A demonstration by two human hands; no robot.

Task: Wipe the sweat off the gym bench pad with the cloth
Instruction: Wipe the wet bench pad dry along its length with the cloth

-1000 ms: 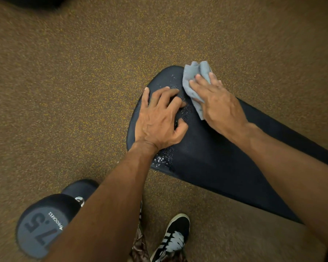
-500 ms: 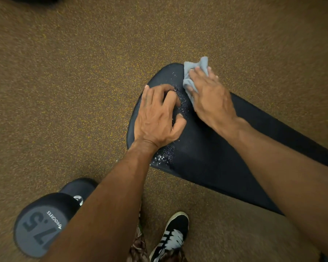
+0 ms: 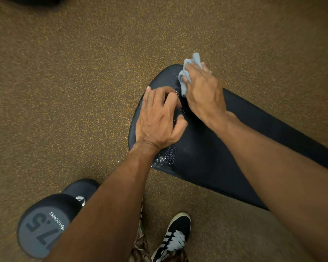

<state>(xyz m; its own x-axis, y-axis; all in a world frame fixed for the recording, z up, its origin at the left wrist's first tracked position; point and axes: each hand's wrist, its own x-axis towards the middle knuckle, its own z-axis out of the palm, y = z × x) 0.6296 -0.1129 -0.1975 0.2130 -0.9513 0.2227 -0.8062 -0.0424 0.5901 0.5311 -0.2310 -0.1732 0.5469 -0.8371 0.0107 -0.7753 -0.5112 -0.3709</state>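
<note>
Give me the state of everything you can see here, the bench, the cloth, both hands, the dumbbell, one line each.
bench pad: wet near its rounded end.
sweat droplets: beaded on the pad beside the left wrist, unwiped.
cloth: bunched, pressed on the pad's end.
right hand: grips the cloth.
left hand: fingers mostly curled, rests on the pad, holds nothing.
dumbbell: on the floor, its 75 end toward the camera.

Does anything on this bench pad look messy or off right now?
Yes. Wet droplets speckle the bench pad near its close edge, beside the left hand, unwiped. The right hand grips the cloth at the pad's far tip.
</note>
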